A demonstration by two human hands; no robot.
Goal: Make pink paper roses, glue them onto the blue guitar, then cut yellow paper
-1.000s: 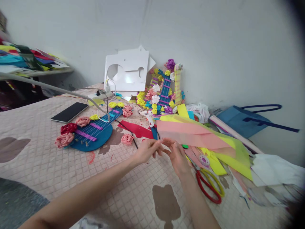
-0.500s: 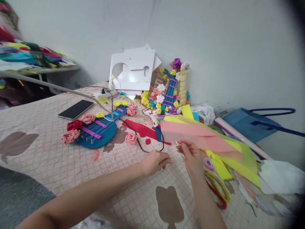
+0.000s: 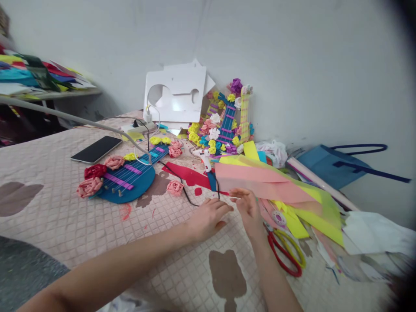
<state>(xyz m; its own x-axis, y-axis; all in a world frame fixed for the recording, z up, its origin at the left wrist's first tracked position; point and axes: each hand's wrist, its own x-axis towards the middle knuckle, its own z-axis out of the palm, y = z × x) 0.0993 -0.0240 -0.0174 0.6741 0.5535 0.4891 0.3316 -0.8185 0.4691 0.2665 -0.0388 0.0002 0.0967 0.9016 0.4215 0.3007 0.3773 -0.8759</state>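
My left hand (image 3: 210, 219) reaches over the quilted tablecloth (image 3: 175, 264), palm down, fingers stretched loosely and thumb apart, with nothing visible in it. Just to its right is my right hand (image 3: 248, 212), its fingers bent toward the left hand in a loose pinch. Whatever lies between those fingers is too small or hidden to make out. Beyond the hands are pink crepe paper strips (image 3: 256, 177) and a white glue gun (image 3: 204, 159). A pink paper rose (image 3: 175, 188) lies left of the hands. Farther left rests a blue toy guitar (image 3: 130, 184) decorated with paper roses.
Red-and-yellow-handled scissors (image 3: 286, 255) lie beside my right forearm, near a small round spool (image 3: 278, 218). A phone (image 3: 96, 149) is at the left. Flower-covered guitars (image 3: 227, 123) and white cut-out boards (image 3: 178, 108) lean at the wall. A blue bag (image 3: 334, 167) sits right.
My left hand's fingers have straightened from a curl. My right hand has shifted left and turned; the thin pale stick seen in it before no longer shows. The view has shifted slightly.
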